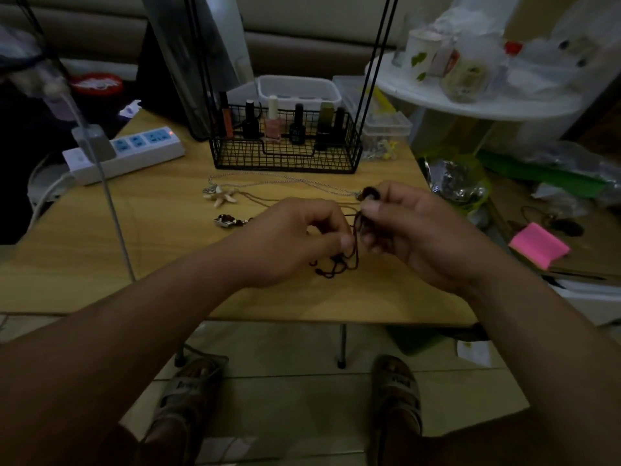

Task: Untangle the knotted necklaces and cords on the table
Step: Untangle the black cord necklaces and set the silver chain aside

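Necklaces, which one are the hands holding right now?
The dark cord necklace. The left hand and right hand both pinch it, while the starfish necklace and the shiny charm one lie untouched on the table.

The cord (357,255) pinched in the left grip (295,237) and the right grip (413,230) is thin dark string, dull and not shiny. Under both grips the tabletop (168,264) is pale wood, smooth and matt. Just past the grips lies a shiny metal chain (295,179) (silver-coloured). Behind it the basket (285,159) is black metal wire. Far left of the left grip, the power strip (134,156) is smooth white plastic.
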Motion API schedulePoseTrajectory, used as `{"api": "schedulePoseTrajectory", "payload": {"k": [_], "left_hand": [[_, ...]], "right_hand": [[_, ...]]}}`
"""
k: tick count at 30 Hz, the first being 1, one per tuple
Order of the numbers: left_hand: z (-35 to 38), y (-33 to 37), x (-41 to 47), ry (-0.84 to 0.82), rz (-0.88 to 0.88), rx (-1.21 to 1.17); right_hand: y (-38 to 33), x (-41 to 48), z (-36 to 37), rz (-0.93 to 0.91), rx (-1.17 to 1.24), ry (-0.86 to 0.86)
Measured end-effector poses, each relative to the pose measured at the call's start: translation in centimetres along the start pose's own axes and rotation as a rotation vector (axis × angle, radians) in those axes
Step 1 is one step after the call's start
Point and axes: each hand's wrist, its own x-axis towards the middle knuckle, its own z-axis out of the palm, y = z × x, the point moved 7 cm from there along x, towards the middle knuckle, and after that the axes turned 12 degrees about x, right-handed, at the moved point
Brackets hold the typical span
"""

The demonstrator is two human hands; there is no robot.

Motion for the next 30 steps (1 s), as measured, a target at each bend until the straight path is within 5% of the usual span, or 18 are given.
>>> {"api": "schedulePoseTrajectory", "payload": {"k": [5, 10, 15, 19, 26, 30], "left_hand": [[-0.6, -0.3, 0.1, 0.043, -0.045, -0.374], [0.3, 0.0, 0.3, -0.057, -0.030, -0.292], [-0.2, -0.6, -0.7, -0.122, -0.075, -0.417], [-1.4, -1.3, -1.6, -0.155, -0.156, -0.717], [-2.2, -0.8, -2.4, -0.214, -0.145, -0.866], [-1.8, 0.0, -2.0, -0.222, -0.129, -0.811]], "right_hand": [[-1.3, 0.9, -0.1, -0.023, 0.393, -0.031], [-4.1, 1.3, 0.9, -0.080, 0.511, -0.134], [-5.4, 1.5, -2.2, -0.173, 0.620, 0.112], [-2.9, 0.8, -5.2, -0.034, 0.251, 0.351], [0.2, -0.1, -3.0, 0.172, -0.708, 0.198], [-1.0, 0.3, -1.6, -0.066, -0.669, 0.156]]}}
